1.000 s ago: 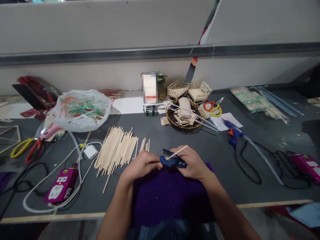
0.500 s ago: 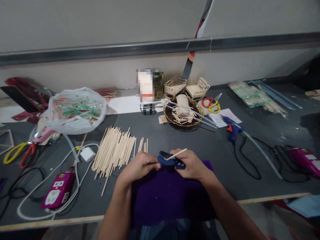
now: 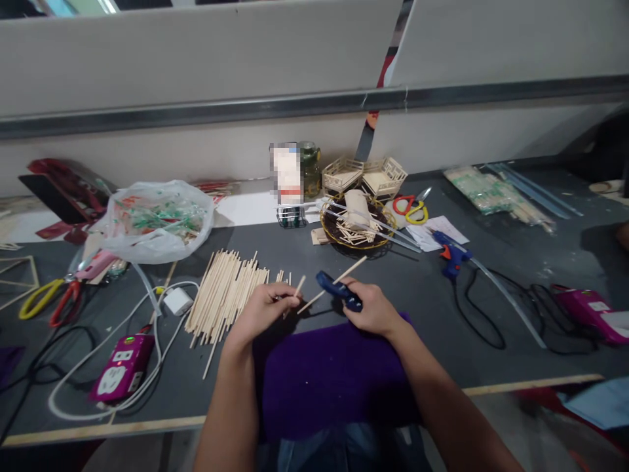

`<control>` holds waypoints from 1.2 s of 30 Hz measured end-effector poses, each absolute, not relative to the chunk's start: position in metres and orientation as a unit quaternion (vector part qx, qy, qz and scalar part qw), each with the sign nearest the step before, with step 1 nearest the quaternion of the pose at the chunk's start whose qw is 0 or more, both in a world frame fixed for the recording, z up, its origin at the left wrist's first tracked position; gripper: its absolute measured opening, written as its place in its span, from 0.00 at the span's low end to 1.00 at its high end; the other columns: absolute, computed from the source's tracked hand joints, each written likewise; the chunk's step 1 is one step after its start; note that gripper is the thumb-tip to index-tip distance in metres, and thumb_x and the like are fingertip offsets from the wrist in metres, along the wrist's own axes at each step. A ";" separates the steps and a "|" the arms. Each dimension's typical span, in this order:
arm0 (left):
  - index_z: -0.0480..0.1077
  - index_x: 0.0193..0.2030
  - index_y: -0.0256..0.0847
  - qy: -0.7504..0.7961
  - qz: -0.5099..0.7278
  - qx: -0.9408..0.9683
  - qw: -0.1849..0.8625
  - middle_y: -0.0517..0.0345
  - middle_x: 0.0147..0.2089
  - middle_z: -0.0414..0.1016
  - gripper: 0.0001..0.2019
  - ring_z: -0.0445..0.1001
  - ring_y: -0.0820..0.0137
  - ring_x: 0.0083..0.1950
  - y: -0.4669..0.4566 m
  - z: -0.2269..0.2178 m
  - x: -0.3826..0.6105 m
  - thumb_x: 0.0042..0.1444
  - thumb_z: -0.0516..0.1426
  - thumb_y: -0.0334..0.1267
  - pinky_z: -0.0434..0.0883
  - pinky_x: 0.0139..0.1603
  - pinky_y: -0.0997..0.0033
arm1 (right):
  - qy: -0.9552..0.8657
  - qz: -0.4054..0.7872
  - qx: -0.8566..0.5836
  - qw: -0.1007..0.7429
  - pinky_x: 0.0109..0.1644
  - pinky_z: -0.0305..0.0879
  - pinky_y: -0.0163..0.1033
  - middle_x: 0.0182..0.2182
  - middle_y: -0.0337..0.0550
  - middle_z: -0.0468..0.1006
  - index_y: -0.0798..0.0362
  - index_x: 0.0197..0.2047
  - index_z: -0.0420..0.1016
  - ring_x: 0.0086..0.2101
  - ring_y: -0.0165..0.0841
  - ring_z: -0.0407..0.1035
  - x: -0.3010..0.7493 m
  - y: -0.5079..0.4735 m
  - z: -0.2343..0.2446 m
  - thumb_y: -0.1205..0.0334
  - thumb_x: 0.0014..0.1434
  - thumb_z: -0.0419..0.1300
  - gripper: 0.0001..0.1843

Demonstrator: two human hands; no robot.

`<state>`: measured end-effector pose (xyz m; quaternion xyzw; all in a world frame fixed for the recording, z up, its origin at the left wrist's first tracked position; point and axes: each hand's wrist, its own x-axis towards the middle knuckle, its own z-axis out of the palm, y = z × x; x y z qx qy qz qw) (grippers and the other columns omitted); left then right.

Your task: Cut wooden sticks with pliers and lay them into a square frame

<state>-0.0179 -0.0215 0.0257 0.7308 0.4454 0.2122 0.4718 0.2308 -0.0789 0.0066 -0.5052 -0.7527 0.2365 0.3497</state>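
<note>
My left hand (image 3: 270, 309) pinches a short thin wooden stick (image 3: 300, 284) between thumb and fingers. My right hand (image 3: 371, 308) is closed around a dark blue hand tool (image 3: 328, 283), whose exact kind I cannot make out. Slanting across that tool is a longer wooden stick (image 3: 352, 267), its lower end close to my left fingertips; how the right fingers hold it is hidden. Both hands hover over the far edge of a purple cloth (image 3: 334, 377). Left of them, a pile of wooden sticks (image 3: 221, 295) lies on the dark table.
Behind stand a basket (image 3: 327, 226) of cut sticks and small wooden lattice trays (image 3: 386, 177). A blue glue gun (image 3: 455, 254) with its cord lies right, near red-and-yellow scissors (image 3: 410, 208). At left are a plastic bag (image 3: 160, 223), a magenta power strip (image 3: 122, 367) and white cable.
My hands have moved apart. The left one now holds a short stick, separate from the longer stick at the blue tool. The view has shifted slightly.
</note>
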 end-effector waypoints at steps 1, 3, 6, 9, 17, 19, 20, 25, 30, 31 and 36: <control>0.76 0.33 0.37 0.485 0.237 0.729 0.420 0.55 0.32 0.77 0.09 0.72 0.71 0.31 -0.019 0.023 -0.022 0.54 0.57 0.40 0.66 0.33 0.73 | -0.735 0.241 -0.535 0.340 0.35 0.64 0.34 0.32 0.41 0.78 0.51 0.39 0.71 0.29 0.32 0.71 0.233 -0.078 0.008 0.69 0.48 0.56 0.13; 0.76 0.32 0.39 0.573 0.238 0.721 0.310 0.56 0.30 0.75 0.06 0.71 0.70 0.31 -0.013 0.015 -0.029 0.52 0.59 0.38 0.65 0.34 0.72 | -0.712 0.251 -0.576 0.314 0.32 0.60 0.33 0.26 0.37 0.74 0.50 0.38 0.70 0.24 0.31 0.66 0.234 -0.077 0.012 0.68 0.49 0.56 0.11; 0.76 0.36 0.40 0.614 0.183 0.728 0.245 0.58 0.28 0.75 0.06 0.71 0.69 0.30 -0.009 0.009 -0.033 0.51 0.60 0.37 0.63 0.33 0.71 | -0.700 0.267 -0.592 0.297 0.30 0.56 0.32 0.22 0.35 0.70 0.49 0.33 0.69 0.23 0.30 0.63 0.232 -0.074 0.016 0.68 0.49 0.55 0.06; 0.76 0.38 0.40 0.602 0.207 0.744 0.205 0.54 0.35 0.77 0.08 0.72 0.67 0.35 -0.013 0.012 -0.025 0.55 0.58 0.40 0.65 0.37 0.70 | -0.695 0.288 -0.589 0.297 0.32 0.56 0.32 0.25 0.36 0.73 0.50 0.33 0.69 0.26 0.31 0.65 0.227 -0.067 0.016 0.68 0.50 0.54 0.06; 0.74 0.47 0.40 0.492 0.314 0.743 0.327 0.50 0.45 0.78 0.12 0.74 0.66 0.43 -0.031 0.005 0.036 0.61 0.52 0.37 0.68 0.45 0.68 | -0.707 0.286 -0.584 0.277 0.32 0.55 0.32 0.25 0.37 0.73 0.51 0.31 0.69 0.28 0.31 0.66 0.219 -0.056 0.009 0.69 0.51 0.54 0.05; 0.75 0.42 0.39 0.474 0.316 0.750 0.335 0.52 0.39 0.78 0.11 0.73 0.67 0.40 -0.031 -0.001 0.044 0.61 0.51 0.35 0.67 0.42 0.70 | -0.712 0.286 -0.580 0.276 0.32 0.55 0.32 0.26 0.38 0.74 0.51 0.32 0.69 0.28 0.31 0.66 0.218 -0.056 0.009 0.69 0.51 0.55 0.05; 0.75 0.41 0.39 0.468 0.320 0.750 0.341 0.53 0.37 0.78 0.12 0.73 0.67 0.39 -0.031 -0.003 0.045 0.61 0.51 0.35 0.67 0.41 0.71 | -0.713 0.286 -0.578 0.276 0.32 0.55 0.32 0.26 0.38 0.74 0.51 0.32 0.69 0.28 0.31 0.67 0.218 -0.057 0.009 0.70 0.52 0.55 0.05; 0.76 0.40 0.39 0.450 0.348 0.731 0.376 0.54 0.36 0.78 0.13 0.73 0.68 0.38 -0.032 -0.004 0.043 0.62 0.50 0.36 0.67 0.41 0.72 | -0.718 0.300 -0.567 0.268 0.30 0.54 0.32 0.24 0.37 0.72 0.51 0.31 0.67 0.26 0.31 0.66 0.217 -0.058 0.009 0.69 0.53 0.55 0.04; 0.77 0.40 0.40 0.452 0.346 0.725 0.388 0.54 0.36 0.78 0.13 0.73 0.69 0.38 -0.034 -0.001 0.042 0.61 0.50 0.36 0.66 0.41 0.72 | -0.720 0.306 -0.566 0.261 0.29 0.52 0.32 0.23 0.36 0.71 0.50 0.31 0.65 0.25 0.31 0.66 0.217 -0.057 0.010 0.68 0.55 0.55 0.03; 0.77 0.40 0.39 0.454 0.343 0.725 0.389 0.54 0.35 0.77 0.13 0.72 0.69 0.37 -0.034 -0.001 0.042 0.61 0.50 0.36 0.66 0.40 0.72 | -0.720 0.307 -0.566 0.258 0.29 0.52 0.32 0.22 0.36 0.71 0.50 0.31 0.65 0.25 0.31 0.66 0.217 -0.057 0.011 0.68 0.55 0.55 0.03; 0.76 0.39 0.39 0.464 0.333 0.726 0.384 0.55 0.32 0.76 0.13 0.71 0.69 0.34 -0.033 0.001 0.039 0.61 0.50 0.37 0.65 0.36 0.73 | -0.728 0.310 -0.558 0.250 0.28 0.51 0.32 0.22 0.37 0.71 0.49 0.31 0.63 0.25 0.33 0.67 0.218 -0.057 0.009 0.68 0.54 0.55 0.05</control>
